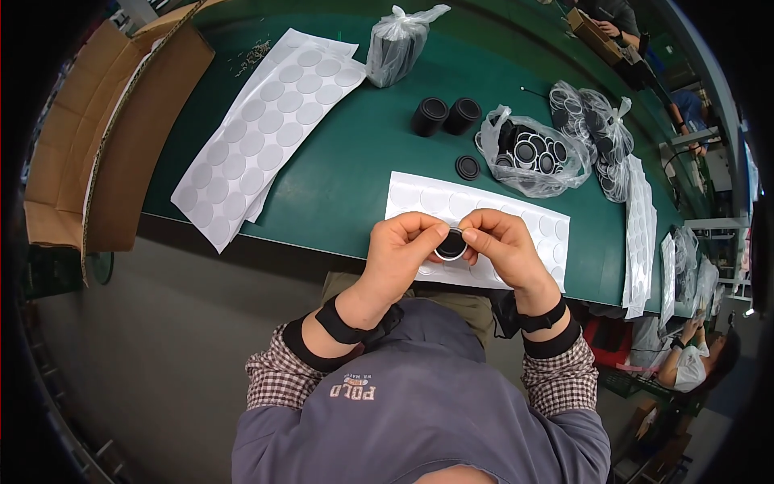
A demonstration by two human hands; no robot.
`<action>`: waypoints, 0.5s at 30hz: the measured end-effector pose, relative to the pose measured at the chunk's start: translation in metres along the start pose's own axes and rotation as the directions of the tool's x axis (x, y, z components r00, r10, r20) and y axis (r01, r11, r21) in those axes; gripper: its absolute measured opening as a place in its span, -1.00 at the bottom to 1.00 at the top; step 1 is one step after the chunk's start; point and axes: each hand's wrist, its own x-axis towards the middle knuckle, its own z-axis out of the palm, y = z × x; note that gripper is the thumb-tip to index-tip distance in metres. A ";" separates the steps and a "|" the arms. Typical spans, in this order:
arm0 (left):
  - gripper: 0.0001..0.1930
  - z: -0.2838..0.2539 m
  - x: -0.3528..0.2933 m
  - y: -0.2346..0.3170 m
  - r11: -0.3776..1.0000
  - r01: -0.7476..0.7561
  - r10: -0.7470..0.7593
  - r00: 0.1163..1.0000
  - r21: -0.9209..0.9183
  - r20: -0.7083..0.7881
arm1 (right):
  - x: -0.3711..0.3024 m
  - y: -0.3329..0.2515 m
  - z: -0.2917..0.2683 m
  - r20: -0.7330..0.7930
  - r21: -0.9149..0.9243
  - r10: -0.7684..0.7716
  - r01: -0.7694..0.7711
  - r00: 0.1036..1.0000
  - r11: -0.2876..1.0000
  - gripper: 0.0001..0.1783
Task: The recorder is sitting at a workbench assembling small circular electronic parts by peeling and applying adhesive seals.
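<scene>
Black disc [451, 245] with a white rim, held above the white sheet of circles [431, 196], closer to its near edge. Looks light and pretty stiff, maybe a bit slick, and that thin rim could probably crease if squeezed hard. Left hand [401, 246] and right hand [501, 244] both pinch it, thumbs on top; opposite edges seem the best hold.

The top [451, 379] is slate grey, the sleeves [270, 379] checked, the cuffs [554, 344] and wristbands [542, 320] black.
</scene>
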 end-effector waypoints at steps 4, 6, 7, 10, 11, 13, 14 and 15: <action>-0.85 -0.002 0.001 0.002 0.996 0.070 -0.069 0.997 -0.046 0.015 | 0.000 0.004 -0.003 -0.016 0.026 0.003 -0.003 1.000 1.000 -0.85; -0.84 -0.001 0.001 0.002 0.995 0.084 -0.083 0.996 -0.055 0.025 | -0.001 0.005 -0.003 -0.030 0.058 0.002 -0.001 1.000 0.998 -0.84; -0.84 -0.001 0.000 0.002 0.996 0.053 -0.051 0.998 -0.072 0.032 | -0.001 0.006 -0.003 -0.031 0.059 0.003 -0.001 1.000 0.998 -0.84; -0.83 0.000 0.000 0.001 0.994 -0.009 0.014 0.999 -0.105 0.048 | -0.002 0.006 -0.004 -0.004 0.120 -0.043 0.044 0.999 0.992 -0.83; -0.83 0.001 0.000 0.002 0.995 0.000 0.005 0.999 -0.096 0.052 | -0.002 0.006 -0.004 -0.006 0.120 -0.045 0.045 0.999 0.992 -0.83; -0.82 0.001 -0.001 0.003 0.997 0.016 -0.012 0.998 -0.078 0.058 | -0.002 0.007 -0.005 -0.037 0.146 -0.056 0.061 0.998 0.987 -0.83; -0.82 0.000 -0.001 0.003 0.997 0.016 -0.011 0.998 -0.078 0.059 | -0.002 0.007 -0.004 -0.053 0.158 -0.062 0.069 0.997 0.985 -0.83; -0.82 -0.001 -0.001 0.002 0.996 0.059 -0.055 0.996 -0.063 0.072 | -0.002 0.007 -0.004 -0.051 0.158 -0.062 0.070 0.997 0.985 -0.83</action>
